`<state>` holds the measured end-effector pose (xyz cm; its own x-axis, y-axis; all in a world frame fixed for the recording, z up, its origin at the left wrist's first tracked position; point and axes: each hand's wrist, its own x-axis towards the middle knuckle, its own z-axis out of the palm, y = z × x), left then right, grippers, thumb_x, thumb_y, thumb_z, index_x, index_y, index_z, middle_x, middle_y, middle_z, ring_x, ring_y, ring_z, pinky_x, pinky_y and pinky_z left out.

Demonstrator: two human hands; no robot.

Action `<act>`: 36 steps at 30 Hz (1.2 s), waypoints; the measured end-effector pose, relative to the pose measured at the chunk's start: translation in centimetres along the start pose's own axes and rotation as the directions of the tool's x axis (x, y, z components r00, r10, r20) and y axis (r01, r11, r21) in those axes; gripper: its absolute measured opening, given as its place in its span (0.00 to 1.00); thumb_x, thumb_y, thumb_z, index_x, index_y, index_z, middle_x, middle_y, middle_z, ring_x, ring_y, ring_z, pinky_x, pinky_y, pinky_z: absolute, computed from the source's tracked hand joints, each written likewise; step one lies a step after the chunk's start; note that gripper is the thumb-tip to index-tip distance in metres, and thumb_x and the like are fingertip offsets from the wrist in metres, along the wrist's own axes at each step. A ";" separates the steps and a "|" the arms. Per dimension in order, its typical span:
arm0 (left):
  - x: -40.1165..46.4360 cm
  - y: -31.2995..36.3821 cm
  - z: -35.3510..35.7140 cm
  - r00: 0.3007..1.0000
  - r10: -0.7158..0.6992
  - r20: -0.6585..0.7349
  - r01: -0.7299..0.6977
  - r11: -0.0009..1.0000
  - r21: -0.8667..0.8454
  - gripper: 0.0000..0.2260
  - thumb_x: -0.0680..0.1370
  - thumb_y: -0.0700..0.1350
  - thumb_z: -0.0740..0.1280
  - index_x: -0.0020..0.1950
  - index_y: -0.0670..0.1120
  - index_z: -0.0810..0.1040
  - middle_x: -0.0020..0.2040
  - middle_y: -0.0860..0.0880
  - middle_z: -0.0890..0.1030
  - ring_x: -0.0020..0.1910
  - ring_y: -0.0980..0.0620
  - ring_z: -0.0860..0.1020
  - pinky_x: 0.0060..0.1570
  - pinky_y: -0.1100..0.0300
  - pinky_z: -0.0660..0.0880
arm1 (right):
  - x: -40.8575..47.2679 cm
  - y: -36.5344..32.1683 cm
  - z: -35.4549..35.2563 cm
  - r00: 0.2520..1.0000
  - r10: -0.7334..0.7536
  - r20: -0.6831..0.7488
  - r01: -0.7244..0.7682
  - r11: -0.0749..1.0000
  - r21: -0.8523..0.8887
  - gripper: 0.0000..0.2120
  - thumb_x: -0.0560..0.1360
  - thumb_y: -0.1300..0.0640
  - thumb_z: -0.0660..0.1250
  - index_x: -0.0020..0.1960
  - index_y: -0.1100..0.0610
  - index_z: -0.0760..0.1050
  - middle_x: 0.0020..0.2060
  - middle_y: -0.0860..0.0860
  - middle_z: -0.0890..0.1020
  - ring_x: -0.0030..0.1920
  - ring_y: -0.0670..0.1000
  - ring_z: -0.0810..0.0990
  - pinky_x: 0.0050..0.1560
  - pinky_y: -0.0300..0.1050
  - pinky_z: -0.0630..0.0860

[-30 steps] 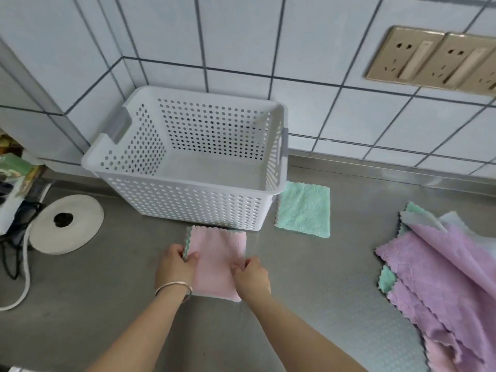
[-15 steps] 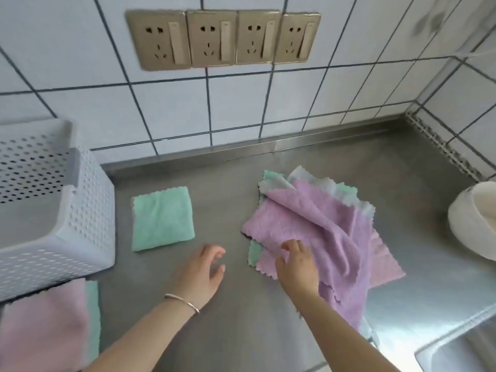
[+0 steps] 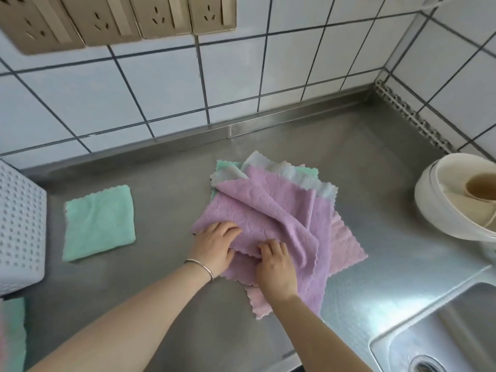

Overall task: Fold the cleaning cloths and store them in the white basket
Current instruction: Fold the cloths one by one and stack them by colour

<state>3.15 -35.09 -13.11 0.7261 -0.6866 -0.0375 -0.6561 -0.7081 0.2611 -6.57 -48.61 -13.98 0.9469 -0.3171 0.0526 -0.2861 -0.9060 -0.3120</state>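
Note:
A crumpled purple cloth (image 3: 268,210) lies on top of a heap of pink, grey and green cloths (image 3: 346,245) in the middle of the steel counter. My left hand (image 3: 214,245) lies on the purple cloth's near left corner, fingers over the fabric. My right hand (image 3: 276,267) pinches the purple cloth's near edge. A folded green cloth (image 3: 99,224) lies flat to the left. The white perforated basket (image 3: 18,232) shows only its corner at the left edge. A folded pink and green cloth (image 3: 10,334) peeks in at the bottom left.
A white bowl-like container (image 3: 451,200) with cups inside stands at the right. A steel sink (image 3: 440,336) opens at the bottom right. The tiled wall with a row of sockets (image 3: 120,17) backs the counter.
My view swung right from the basket to the cloth heap. Both hands left the folded pink cloth; the left hand came onto the purple cloth beside the right, which now pinches its edge.

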 end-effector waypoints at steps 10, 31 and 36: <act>1.1 -1.6 -6.6 0.954 -0.137 -0.268 0.113 0.988 -0.105 0.18 0.68 0.45 0.52 0.44 0.46 0.81 0.40 0.45 0.84 0.39 0.42 0.82 0.43 0.53 0.75 | 3.6 3.0 -10.1 0.982 0.054 0.182 -0.088 0.979 0.183 0.09 0.78 0.57 0.60 0.54 0.55 0.77 0.39 0.56 0.83 0.40 0.58 0.80 0.36 0.46 0.71; -19.3 -12.2 -29.6 0.823 -0.420 -0.383 0.312 0.897 -0.314 0.17 0.77 0.35 0.59 0.58 0.52 0.79 0.48 0.48 0.84 0.50 0.44 0.80 0.53 0.52 0.74 | 6.4 -16.1 -21.5 0.969 -0.241 -0.050 0.232 0.829 0.508 0.15 0.76 0.67 0.59 0.57 0.55 0.79 0.45 0.53 0.82 0.46 0.57 0.78 0.37 0.31 0.70; -27.3 -11.1 -25.1 0.890 -0.434 -0.138 0.348 0.844 -0.408 0.29 0.75 0.41 0.57 0.45 0.81 0.68 0.46 0.82 0.72 0.51 0.76 0.72 0.51 0.79 0.67 | 2.1 -15.0 -19.1 0.836 -0.466 0.290 0.333 0.851 0.407 0.17 0.76 0.69 0.60 0.55 0.51 0.80 0.40 0.36 0.82 0.45 0.42 0.79 0.41 0.20 0.68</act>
<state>-4.22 -4.35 9.25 0.9595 -0.2815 -0.0135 -0.2173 -0.7691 0.6010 -3.05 -41.02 8.90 0.9675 0.2378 -0.0854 0.1313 -0.7619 -0.6342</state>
